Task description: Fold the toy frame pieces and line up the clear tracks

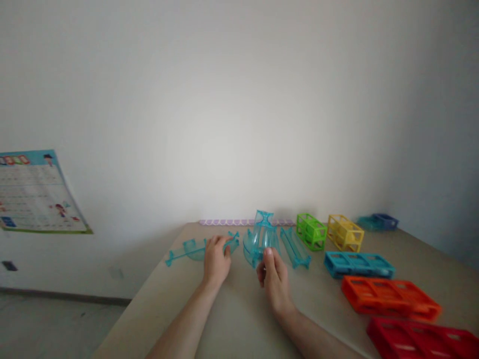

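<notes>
My right hand (pixel 275 279) is closed around the lower end of a see-through blue curved chute piece (pixel 265 234), thumb on top, and tilts it upward above the table. My left hand (pixel 217 259) curls its fingers over a long see-through blue track piece (pixel 183 253) lying at the left of the table. Part of that piece is hidden under the hand, and its far end shows to the right of the fingers. Just right of the raised chute lies a straight see-through blue track piece (pixel 295 248).
Open-frame blocks line the table's right side: green (pixel 311 232), yellow (pixel 345 233), blue (pixel 359 265), orange (pixel 391 297) and red (pixel 422 340). A dark blue tray (pixel 385 221) stands at the back right. A purple patterned strip (pixel 226 222) runs along the wall. The table's left edge is near my left arm.
</notes>
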`<move>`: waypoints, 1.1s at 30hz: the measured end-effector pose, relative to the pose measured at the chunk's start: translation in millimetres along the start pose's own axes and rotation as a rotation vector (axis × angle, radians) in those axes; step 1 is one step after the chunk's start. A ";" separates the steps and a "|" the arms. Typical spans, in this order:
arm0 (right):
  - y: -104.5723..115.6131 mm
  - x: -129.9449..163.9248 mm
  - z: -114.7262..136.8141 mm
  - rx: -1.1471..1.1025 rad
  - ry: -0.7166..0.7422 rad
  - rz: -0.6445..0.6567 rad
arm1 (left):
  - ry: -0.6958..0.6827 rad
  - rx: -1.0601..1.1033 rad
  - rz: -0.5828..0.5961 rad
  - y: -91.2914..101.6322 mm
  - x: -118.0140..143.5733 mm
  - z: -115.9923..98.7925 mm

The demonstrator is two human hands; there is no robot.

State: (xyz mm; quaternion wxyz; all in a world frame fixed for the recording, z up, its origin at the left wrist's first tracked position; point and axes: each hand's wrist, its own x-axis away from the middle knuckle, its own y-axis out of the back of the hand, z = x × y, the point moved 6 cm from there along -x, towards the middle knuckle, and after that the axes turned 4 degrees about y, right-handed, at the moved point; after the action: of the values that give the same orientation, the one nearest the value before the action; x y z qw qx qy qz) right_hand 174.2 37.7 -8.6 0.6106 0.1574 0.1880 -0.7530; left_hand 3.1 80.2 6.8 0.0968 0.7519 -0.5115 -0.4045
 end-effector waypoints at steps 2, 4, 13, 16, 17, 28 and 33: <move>0.7 -1.0 0.1 -0.005 -0.009 0.001 | 0.004 -0.060 0.044 1.3 -4.2 8.9; -0.1 -0.3 -0.3 -0.003 -0.020 0.015 | 0.020 -0.109 0.075 0.1 -7.2 17.3; -6.7 5.0 0.0 0.058 -0.011 0.111 | 0.101 -0.009 0.018 2.0 -17.0 33.9; -8.2 3.9 -3.8 0.094 0.007 0.128 | 0.113 0.153 -0.036 6.9 -15.8 27.1; -8.4 3.3 -4.5 0.112 0.018 0.130 | 0.119 0.223 -0.046 7.5 -14.5 23.9; -15.7 2.9 9.7 0.350 0.169 0.242 | 0.252 0.996 0.303 -13.1 9.9 -10.8; -18.2 3.0 17.5 0.479 0.242 0.307 | 0.373 0.988 0.142 -16.9 7.0 1.2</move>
State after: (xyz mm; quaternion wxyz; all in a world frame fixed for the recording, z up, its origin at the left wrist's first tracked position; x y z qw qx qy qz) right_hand 155.6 30.1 7.0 0.6358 0.4119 0.0507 -0.6508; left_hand 15.0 82.4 -7.0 -0.1525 0.7306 -0.6647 0.0327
